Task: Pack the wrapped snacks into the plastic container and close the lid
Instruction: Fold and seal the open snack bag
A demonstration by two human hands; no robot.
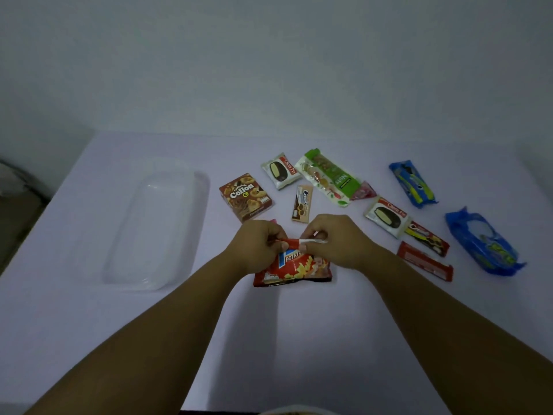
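A red potato-snack bag (294, 269) is held just above the table's middle. My left hand (258, 245) and my right hand (335, 239) both pinch its top edge, close together. The clear plastic container (191, 235) lies to the left of my hands, and I cannot tell whether its lid is on. Beyond my hands lie a brown Collon box (245, 196), a Choco Pie pack (281, 170), a small Oreo pack (302, 203) and a green nut bar (332, 176).
To the right lie a second Choco Pie (386, 217), a dark red bar (426, 238), a red wafer bar (425, 260), a blue Oreo roll (413, 184) and a larger blue pack (484, 245). A white cloth covers the table (89, 339); a wall stands behind.
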